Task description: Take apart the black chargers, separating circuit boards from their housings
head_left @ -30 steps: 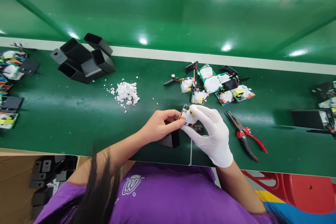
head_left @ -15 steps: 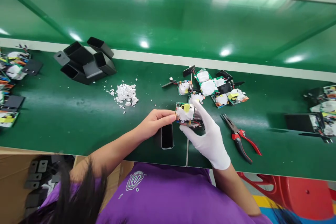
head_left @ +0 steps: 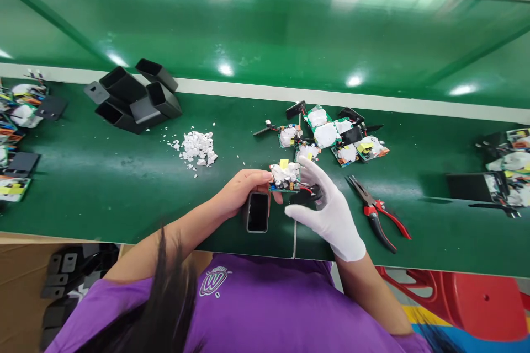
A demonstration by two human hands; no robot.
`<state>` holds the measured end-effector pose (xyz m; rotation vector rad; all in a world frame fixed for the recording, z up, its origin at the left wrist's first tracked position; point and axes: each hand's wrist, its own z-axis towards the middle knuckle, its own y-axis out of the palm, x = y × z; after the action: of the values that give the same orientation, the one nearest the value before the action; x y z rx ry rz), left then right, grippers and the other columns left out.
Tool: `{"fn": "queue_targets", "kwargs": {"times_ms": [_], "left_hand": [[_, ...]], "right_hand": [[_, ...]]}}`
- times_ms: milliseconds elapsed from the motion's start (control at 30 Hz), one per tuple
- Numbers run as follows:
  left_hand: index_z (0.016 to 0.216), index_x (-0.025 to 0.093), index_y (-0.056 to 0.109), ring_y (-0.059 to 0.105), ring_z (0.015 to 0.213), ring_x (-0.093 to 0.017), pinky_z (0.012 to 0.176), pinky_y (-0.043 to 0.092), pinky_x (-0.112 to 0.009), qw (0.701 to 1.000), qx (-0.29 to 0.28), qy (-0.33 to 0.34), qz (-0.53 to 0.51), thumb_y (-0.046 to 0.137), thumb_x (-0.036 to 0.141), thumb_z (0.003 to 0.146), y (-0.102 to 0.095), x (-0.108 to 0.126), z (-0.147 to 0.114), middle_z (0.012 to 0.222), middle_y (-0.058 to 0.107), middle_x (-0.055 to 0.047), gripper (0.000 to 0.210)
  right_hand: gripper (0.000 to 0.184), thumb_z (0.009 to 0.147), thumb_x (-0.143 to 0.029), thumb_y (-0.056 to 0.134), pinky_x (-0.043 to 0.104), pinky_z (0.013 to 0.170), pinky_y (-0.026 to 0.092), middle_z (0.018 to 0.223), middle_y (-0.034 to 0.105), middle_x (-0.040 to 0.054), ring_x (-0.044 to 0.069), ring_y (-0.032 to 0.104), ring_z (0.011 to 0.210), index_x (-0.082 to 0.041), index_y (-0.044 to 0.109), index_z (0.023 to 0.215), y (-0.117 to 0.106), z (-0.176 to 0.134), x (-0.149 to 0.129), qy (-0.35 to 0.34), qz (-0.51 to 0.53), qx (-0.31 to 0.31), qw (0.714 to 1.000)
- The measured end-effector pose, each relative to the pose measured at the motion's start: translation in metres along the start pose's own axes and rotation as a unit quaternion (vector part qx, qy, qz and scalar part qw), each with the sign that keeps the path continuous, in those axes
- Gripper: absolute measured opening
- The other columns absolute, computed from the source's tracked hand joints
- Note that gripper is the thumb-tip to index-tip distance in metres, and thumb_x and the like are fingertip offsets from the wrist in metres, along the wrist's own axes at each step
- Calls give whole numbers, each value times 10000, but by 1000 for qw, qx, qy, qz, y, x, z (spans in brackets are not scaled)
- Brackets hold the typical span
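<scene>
My left hand, bare, pinches a circuit board by its left edge. White filler and a bit of yellow tape cover the board. Red and black wires run from its right side to a black part near my right palm. My right hand, in a white glove, is open around the board's right side, thumb and fingers apart; whether its fingertips touch the board I cannot tell. A black hollow case is just under my left hand, its opening toward me; contact with the hand is unclear.
Several filler-covered boards lie behind my hands. Red-and-black pliers rest to the right. White crumbs are heaped left of centre, near black cases. More boards lie at the left edge and right edge.
The circuit board has shifted slightly left and tilted in my left hand. My right hand's fingers have loosened and spread away from it. The black case has moved slightly left.
</scene>
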<state>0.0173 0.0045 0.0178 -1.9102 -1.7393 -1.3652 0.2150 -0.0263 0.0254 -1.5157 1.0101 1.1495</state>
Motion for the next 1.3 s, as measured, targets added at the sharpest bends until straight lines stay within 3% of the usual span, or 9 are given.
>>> {"fn": "queue_targets", "kwargs": {"times_ms": [100, 167, 367, 533, 667, 900, 1067, 1167, 1300], "left_hand": [[647, 148, 640, 551, 377, -139, 382, 388, -247, 999, -20, -14, -37, 647, 564, 667, 0, 1, 0, 588, 686, -53, 416], [625, 150, 624, 548, 368, -135, 379, 393, -241, 998, -33, -15, -50, 640, 558, 663, 1, 1, 0, 554, 663, -42, 410], [636, 144, 633, 542, 383, -134, 383, 438, -253, 996, -50, -33, -67, 671, 522, 650, 8, 2, -2, 555, 639, -28, 380], [632, 155, 618, 535, 390, -134, 386, 438, -247, 994, -58, -38, -87, 684, 539, 642, 8, 1, -3, 508, 597, -10, 390], [607, 163, 586, 518, 361, -128, 372, 410, -241, 993, -78, -23, -80, 667, 587, 678, 7, 0, -4, 477, 562, 0, 437], [621, 151, 599, 559, 395, -127, 402, 418, -234, 992, -105, -25, -63, 697, 693, 722, 10, -7, -5, 533, 610, -16, 560], [751, 131, 712, 578, 418, -126, 409, 416, -231, 990, -114, -19, -79, 711, 734, 720, 10, -9, -5, 558, 631, -13, 604], [647, 139, 676, 557, 396, -125, 404, 415, -235, 993, -62, -21, -102, 686, 777, 711, 9, -6, -2, 504, 587, -5, 641], [674, 156, 633, 546, 431, -104, 451, 461, -224, 973, 118, 21, -199, 516, 800, 832, 4, 1, 4, 530, 549, 16, 673]], "right_hand": [[958, 711, -393, 887, 436, 1037, 574, 1400, 655, 91, 281, 650, 1265, -303, 413, 1538, 3, -1, -4, 0, 44, -75, 996], [949, 740, -398, 865, 425, 1027, 580, 1388, 661, 91, 273, 665, 1240, -298, 387, 1553, 7, -1, -4, -6, 59, -92, 994], [788, 821, -355, 793, 363, 909, 620, 1245, 724, 77, 227, 746, 1024, -292, 429, 1517, 17, -3, 10, -56, 47, -16, 997], [848, 814, -406, 801, 404, 942, 608, 1273, 707, 119, 257, 730, 1089, -270, 379, 1536, 17, -4, 13, -70, 30, -32, 997], [740, 861, -449, 752, 439, 1012, 573, 1354, 664, 147, 275, 695, 1178, -260, 428, 1499, 14, -5, 10, -89, 42, -39, 994], [611, 777, -518, 798, 409, 905, 618, 1167, 751, 97, 266, 746, 1034, -251, 577, 1280, 15, -1, 14, -10, 83, 30, 996], [428, 808, -555, 714, 481, 965, 585, 1086, 772, 89, 296, 740, 1024, -236, 653, 1088, 15, 8, 19, 31, 154, 23, 987], [357, 849, -544, 627, 524, 909, 596, 1018, 780, 112, 330, 748, 988, -222, 662, 998, 15, 11, 18, 48, 218, 12, 975], [427, 851, -550, 598, 534, 836, 615, 1024, 781, 122, 322, 764, 869, -216, 654, 1111, 12, 10, 11, 55, 234, 12, 970]]}}
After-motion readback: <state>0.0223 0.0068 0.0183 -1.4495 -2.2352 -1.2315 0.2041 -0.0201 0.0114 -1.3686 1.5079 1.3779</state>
